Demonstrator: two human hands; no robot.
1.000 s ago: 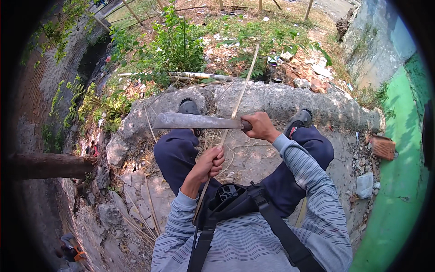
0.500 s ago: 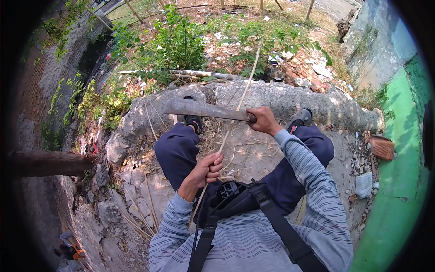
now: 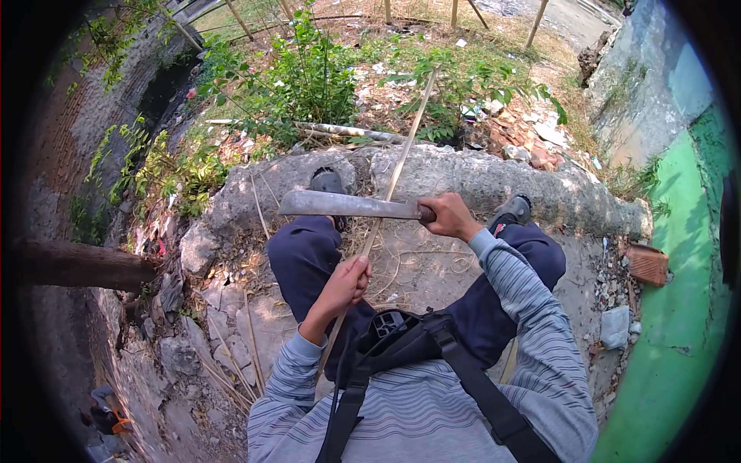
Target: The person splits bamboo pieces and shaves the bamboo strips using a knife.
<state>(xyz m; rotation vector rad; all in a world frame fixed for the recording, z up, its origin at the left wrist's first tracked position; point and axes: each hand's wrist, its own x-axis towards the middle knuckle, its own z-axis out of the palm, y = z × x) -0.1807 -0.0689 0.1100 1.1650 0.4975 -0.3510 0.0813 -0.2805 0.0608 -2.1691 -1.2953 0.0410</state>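
My right hand (image 3: 449, 215) is closed round the dark handle of a machete (image 3: 332, 204). Its long blade points left and lies across a pale bamboo strip (image 3: 410, 147), its flat face turned up toward me. Lower down, my left hand (image 3: 346, 285) is wrapped round that same strip. From this hand the strip slants away, up and to the right, past the stone ledge; its near end runs down beside my lap. Whether the blade touches the strip or only passes over it, I cannot tell.
A rough stone ledge (image 3: 494, 174) crosses in front of my shoes. Several thin strips (image 3: 224, 370) lie on the ground at left, near a dark post (image 3: 85, 263). A green wall (image 3: 671, 309) and an orange-brown brick (image 3: 647, 265) stand at right. Leafy plants (image 3: 316, 85) grow beyond.
The machete blade has rolled so that more of its flat face shows. The strip has turned too, showing a wider side, and its far end has shifted slightly left with my left hand.
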